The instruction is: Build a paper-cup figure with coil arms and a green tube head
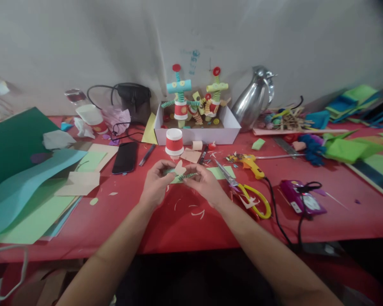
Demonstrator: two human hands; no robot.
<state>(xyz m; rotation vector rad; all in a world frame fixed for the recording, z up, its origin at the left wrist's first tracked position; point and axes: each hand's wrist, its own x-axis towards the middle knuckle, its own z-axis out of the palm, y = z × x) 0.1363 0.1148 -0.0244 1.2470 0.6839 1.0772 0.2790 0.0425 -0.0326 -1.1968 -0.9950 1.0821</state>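
Observation:
My left hand (155, 182) is closed on a pale peach paper cutout (179, 167), with a bit of green folded strip beside its fingertips. Closed on a green accordion-folded paper strip (188, 175) is my right hand (207, 183). Both hands are close together just above the table, and the cutout overlaps the strip between them. Fingers hide part of both pieces. Behind them stands an upside-down red and white paper cup (174, 143). Scissors with yellow handles (252, 199) lie right of my right hand.
A white box (198, 137) holds paper-cup figures at the back. To the right are a yellow glue gun (247, 163), a purple device (301, 197) and a steel jug (253, 100). Leftward lie a phone (125, 158), a pen (147, 155) and coloured paper sheets (44, 204). Scraps dot the red table (166, 233).

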